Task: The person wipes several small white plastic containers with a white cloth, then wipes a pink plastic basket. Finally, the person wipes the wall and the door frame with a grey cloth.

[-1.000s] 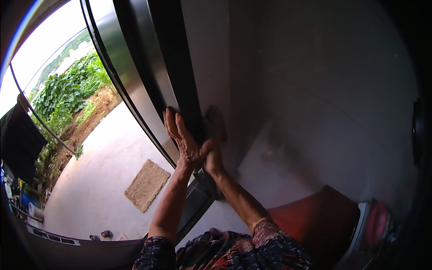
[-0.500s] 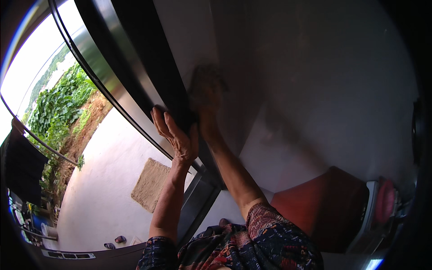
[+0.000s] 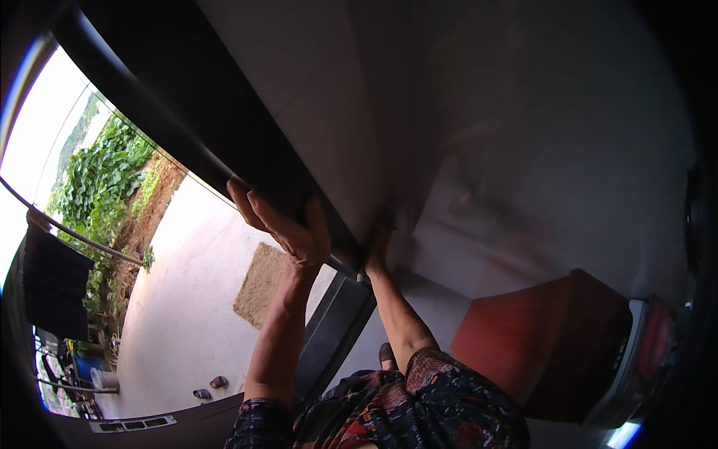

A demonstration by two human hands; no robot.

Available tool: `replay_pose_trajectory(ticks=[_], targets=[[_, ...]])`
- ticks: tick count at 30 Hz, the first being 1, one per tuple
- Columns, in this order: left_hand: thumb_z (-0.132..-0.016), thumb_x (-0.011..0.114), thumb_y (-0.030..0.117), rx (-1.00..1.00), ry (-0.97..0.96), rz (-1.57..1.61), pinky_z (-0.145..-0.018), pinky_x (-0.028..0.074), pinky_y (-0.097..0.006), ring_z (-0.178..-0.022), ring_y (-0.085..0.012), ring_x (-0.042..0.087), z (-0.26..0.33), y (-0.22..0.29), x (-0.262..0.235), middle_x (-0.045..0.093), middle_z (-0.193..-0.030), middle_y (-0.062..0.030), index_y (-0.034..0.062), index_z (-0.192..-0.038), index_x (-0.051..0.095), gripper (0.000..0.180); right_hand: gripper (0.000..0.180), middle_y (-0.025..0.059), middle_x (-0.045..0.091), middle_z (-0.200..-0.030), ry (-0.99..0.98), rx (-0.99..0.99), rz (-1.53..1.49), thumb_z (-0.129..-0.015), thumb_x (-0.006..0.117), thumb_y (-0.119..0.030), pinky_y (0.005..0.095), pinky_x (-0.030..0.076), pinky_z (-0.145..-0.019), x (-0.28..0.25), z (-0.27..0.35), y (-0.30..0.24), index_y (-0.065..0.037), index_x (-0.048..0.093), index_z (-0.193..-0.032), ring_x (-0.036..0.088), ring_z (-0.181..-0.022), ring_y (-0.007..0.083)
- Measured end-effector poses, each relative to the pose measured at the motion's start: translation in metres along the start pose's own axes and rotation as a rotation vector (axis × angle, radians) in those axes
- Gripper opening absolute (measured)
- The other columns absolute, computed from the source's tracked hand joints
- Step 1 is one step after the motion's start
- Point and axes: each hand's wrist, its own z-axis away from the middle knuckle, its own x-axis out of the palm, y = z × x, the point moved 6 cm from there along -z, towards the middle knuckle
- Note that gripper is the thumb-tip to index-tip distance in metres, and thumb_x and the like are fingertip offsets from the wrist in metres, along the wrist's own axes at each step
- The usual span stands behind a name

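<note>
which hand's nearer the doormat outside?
Left. The left hand grips the dark door frame directly above the doormat; the right hand presses the inside wall, farther right.

Both hands (image 3: 288, 221) have slid lower along the dark door frame (image 3: 224, 142), now apart.

The right hand (image 3: 380, 243) is dark and blurry, so how its fingers sit against the wall can't be told. The left hand's (image 3: 288, 221) fingertips hide behind the dark door frame (image 3: 224, 142) (which runs off at eleven o'clock). The small shoes (image 3: 209, 388) at seven o'clock are too tiny to make out.
</note>
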Motion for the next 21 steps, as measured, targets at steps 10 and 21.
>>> replay_pose_trajectory(ticks=[10, 21], targets=[[-0.085, 0.058, 0.023, -0.011, 0.011, 0.051, -0.109, 0.013, -0.056, -0.138, -0.0436, 0.007, 0.013, -0.011, 0.005, 0.004, -0.149, -0.0259, 0.0058, -0.146, 0.009, 0.079, 0.064, 0.0022, 0.03, -0.145, -0.056, 0.141, -0.204, -0.096, 0.041, -0.043, 0.0318, 0.025, -0.11, 0.003, 0.051, 0.017, -0.01, 0.019, -0.146, 0.032, -0.13, 0.0169], [-0.079, 0.036, 0.077, -0.088, -0.185, 0.362, -0.11, -0.002, -0.056, -0.141, -0.0383, -0.005, 0.023, -0.024, 0.007, -0.004, -0.152, -0.0211, 0.0129, -0.149, 0.007, 0.099, 0.07, 0.021, 0.028, -0.144, -0.516, -0.713, 0.277, -0.09, 0.041, -0.049, 0.0446, 0.022, -0.109, 0.137, 0.131, -0.22, -0.001, 0.032, -0.14, 0.026, -0.134, 0.0367]])
